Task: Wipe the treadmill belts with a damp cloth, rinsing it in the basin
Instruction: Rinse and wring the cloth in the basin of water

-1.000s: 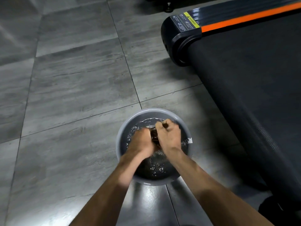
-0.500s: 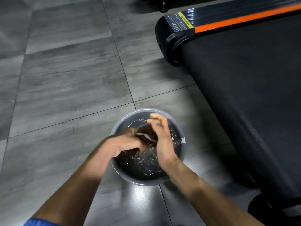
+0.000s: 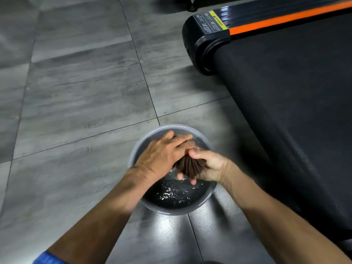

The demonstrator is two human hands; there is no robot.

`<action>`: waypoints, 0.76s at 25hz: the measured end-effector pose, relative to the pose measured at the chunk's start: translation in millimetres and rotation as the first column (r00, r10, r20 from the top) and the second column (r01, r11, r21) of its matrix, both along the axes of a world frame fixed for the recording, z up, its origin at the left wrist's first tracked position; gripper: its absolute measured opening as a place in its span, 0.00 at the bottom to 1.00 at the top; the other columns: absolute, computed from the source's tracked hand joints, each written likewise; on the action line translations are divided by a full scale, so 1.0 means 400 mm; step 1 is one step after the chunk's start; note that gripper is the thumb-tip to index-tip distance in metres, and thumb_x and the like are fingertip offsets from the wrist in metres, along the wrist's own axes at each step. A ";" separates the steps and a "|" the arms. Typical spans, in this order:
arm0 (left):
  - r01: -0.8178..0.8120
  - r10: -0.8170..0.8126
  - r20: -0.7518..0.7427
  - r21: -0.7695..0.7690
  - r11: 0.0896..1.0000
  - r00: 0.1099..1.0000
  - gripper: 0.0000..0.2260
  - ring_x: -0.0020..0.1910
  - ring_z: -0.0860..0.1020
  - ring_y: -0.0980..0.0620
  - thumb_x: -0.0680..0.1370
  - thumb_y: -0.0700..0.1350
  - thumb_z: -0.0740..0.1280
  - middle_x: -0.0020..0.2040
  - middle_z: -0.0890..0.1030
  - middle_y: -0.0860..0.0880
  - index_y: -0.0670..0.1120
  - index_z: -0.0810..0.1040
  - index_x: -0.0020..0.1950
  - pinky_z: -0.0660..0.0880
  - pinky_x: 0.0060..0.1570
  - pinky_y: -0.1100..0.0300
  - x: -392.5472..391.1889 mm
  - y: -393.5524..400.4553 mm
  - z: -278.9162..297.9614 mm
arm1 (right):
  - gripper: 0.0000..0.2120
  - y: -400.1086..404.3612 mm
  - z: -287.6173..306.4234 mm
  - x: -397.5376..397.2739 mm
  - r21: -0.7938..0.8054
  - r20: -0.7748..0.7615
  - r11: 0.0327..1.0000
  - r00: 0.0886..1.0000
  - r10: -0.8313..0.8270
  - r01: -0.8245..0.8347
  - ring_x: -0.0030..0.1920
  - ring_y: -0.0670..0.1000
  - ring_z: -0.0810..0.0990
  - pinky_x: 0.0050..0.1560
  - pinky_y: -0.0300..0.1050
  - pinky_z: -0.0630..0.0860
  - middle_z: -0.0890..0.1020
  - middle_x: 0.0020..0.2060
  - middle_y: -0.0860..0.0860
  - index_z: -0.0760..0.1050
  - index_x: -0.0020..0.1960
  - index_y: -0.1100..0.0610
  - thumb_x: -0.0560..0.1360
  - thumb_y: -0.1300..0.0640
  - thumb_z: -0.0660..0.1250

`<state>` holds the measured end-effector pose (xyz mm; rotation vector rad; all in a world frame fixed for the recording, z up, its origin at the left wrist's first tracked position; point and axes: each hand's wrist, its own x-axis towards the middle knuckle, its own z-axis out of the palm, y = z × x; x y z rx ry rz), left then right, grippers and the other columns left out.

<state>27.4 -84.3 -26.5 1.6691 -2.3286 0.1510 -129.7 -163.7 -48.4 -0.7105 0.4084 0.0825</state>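
A round grey basin (image 3: 207, 197) with water in it stands on the tiled floor, low in the head view. Over it I hold a dark brown cloth (image 3: 190, 165), twisted into ridges. My left hand (image 3: 162, 155) lies across the cloth's far end, fingers wrapped over it. The near end sits in my right hand (image 3: 209, 165), palm turned up. Water ripples and glints below the cloth. The treadmill belt (image 3: 295, 96), black and textured, fills the right side.
The treadmill's rounded black end cap (image 3: 202, 40) with a warning label and an orange side stripe (image 3: 285, 18) sits at upper right. Grey floor tiles (image 3: 85, 92) spread to the left. A small black foot of another machine (image 3: 190, 8) shows at the top edge.
My hands have turned against each other on the cloth: the left now lies over the top and the right has rolled palm-up. The cloth is twisted tighter and held above the water.
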 end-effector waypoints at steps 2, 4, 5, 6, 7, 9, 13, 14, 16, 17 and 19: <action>-0.013 0.014 0.106 -0.013 1.000 0.994 0.24 0.41 0.76 0.44 0.70 0.50 0.70 0.58 0.81 0.47 0.46 0.71 0.63 0.80 0.39 0.52 -0.007 0.007 -0.017 | 0.19 -0.023 0.029 0.008 -0.217 -0.140 0.967 0.985 0.105 -0.134 0.35 0.52 0.81 0.24 0.39 0.75 0.83 0.40 0.57 0.74 0.56 0.62 0.69 0.59 0.76; -0.083 0.078 0.174 0.022 0.996 0.982 0.26 0.37 0.77 0.44 0.71 0.58 0.64 0.49 0.83 0.45 0.42 0.75 0.62 0.79 0.37 0.54 -0.014 0.020 -0.021 | 0.07 -0.024 0.050 0.035 -0.388 -0.307 0.871 0.933 0.187 -0.302 0.32 0.49 0.76 0.23 0.36 0.68 0.82 0.38 0.57 0.76 0.49 0.60 0.73 0.68 0.69; -0.121 0.108 0.191 0.055 0.991 0.976 0.26 0.34 0.77 0.43 0.69 0.58 0.62 0.43 0.83 0.44 0.40 0.79 0.57 0.78 0.34 0.56 -0.016 0.022 -0.018 | 0.08 -0.017 0.056 0.051 -0.462 -0.381 0.816 0.908 0.171 -0.348 0.30 0.49 0.74 0.22 0.36 0.65 0.80 0.34 0.57 0.76 0.44 0.59 0.72 0.70 0.69; -0.162 0.137 0.214 0.104 0.981 0.967 0.24 0.32 0.78 0.43 0.67 0.57 0.66 0.38 0.82 0.44 0.39 0.82 0.51 0.77 0.30 0.58 -0.020 0.025 -0.012 | 0.08 -0.006 0.054 0.067 -0.528 -0.430 0.764 0.892 0.137 -0.372 0.29 0.50 0.72 0.23 0.36 0.63 0.78 0.30 0.57 0.76 0.41 0.60 0.70 0.71 0.69; -0.217 0.176 0.239 0.161 0.963 0.955 0.20 0.32 0.79 0.42 0.64 0.54 0.72 0.36 0.82 0.44 0.40 0.82 0.47 0.76 0.28 0.58 -0.020 0.024 -0.006 | 0.05 0.007 0.049 0.083 -0.587 -0.456 0.714 0.885 0.098 -0.381 0.28 0.52 0.71 0.23 0.36 0.62 0.77 0.28 0.58 0.77 0.40 0.63 0.67 0.71 0.68; -0.368 0.266 0.302 0.361 0.857 0.916 0.16 0.45 0.82 0.41 0.70 0.48 0.73 0.47 0.83 0.44 0.43 0.79 0.54 0.77 0.39 0.54 -0.016 0.023 0.010 | 0.10 0.032 0.035 0.110 -0.693 -0.486 0.599 0.874 0.025 -0.402 0.28 0.53 0.74 0.23 0.38 0.67 0.78 0.29 0.59 0.79 0.45 0.67 0.63 0.68 0.69; -0.483 0.395 0.278 0.530 0.697 0.876 0.12 0.55 0.80 0.41 0.74 0.45 0.68 0.56 0.81 0.44 0.46 0.78 0.57 0.75 0.52 0.51 -0.006 0.030 -0.004 | 0.08 0.054 0.026 0.136 -0.814 -0.573 0.209 0.809 -0.132 -0.542 0.40 0.54 0.84 0.38 0.42 0.79 0.84 0.38 0.52 0.79 0.45 0.56 0.66 0.59 0.74; -0.488 0.421 0.253 0.547 0.680 0.871 0.13 0.55 0.80 0.42 0.73 0.45 0.69 0.55 0.82 0.44 0.46 0.79 0.56 0.76 0.53 0.51 -0.006 0.031 -0.006 | 0.08 0.060 0.024 0.137 -0.818 -0.575 0.097 0.800 -0.169 -0.567 0.44 0.55 0.83 0.41 0.43 0.78 0.83 0.42 0.54 0.79 0.48 0.57 0.69 0.57 0.72; -0.472 0.476 0.165 0.594 0.652 0.864 0.14 0.54 0.81 0.42 0.70 0.46 0.71 0.54 0.82 0.45 0.46 0.79 0.55 0.76 0.53 0.52 -0.004 0.034 -0.006 | 0.11 0.070 0.020 0.136 -0.827 -0.542 -0.058 0.821 -0.178 -0.559 0.52 0.59 0.80 0.48 0.47 0.75 0.80 0.51 0.59 0.76 0.56 0.61 0.76 0.57 0.66; -0.466 0.506 0.124 0.616 0.635 0.854 0.14 0.54 0.81 0.42 0.70 0.46 0.70 0.54 0.82 0.45 0.46 0.79 0.55 0.77 0.53 0.52 -0.003 0.034 -0.005 | 0.11 0.073 0.018 0.134 -0.824 -0.536 -0.104 0.825 -0.177 -0.557 0.54 0.60 0.79 0.50 0.49 0.74 0.79 0.53 0.60 0.75 0.58 0.61 0.77 0.57 0.64; -0.440 0.556 0.059 0.681 0.585 0.829 0.14 0.53 0.81 0.43 0.70 0.46 0.70 0.53 0.82 0.45 0.47 0.80 0.54 0.78 0.52 0.53 -0.003 0.033 -0.006 | 0.11 0.076 0.022 0.128 -0.798 -0.547 -0.188 0.820 -0.171 -0.572 0.55 0.60 0.79 0.52 0.51 0.75 0.79 0.55 0.60 0.74 0.59 0.60 0.78 0.57 0.63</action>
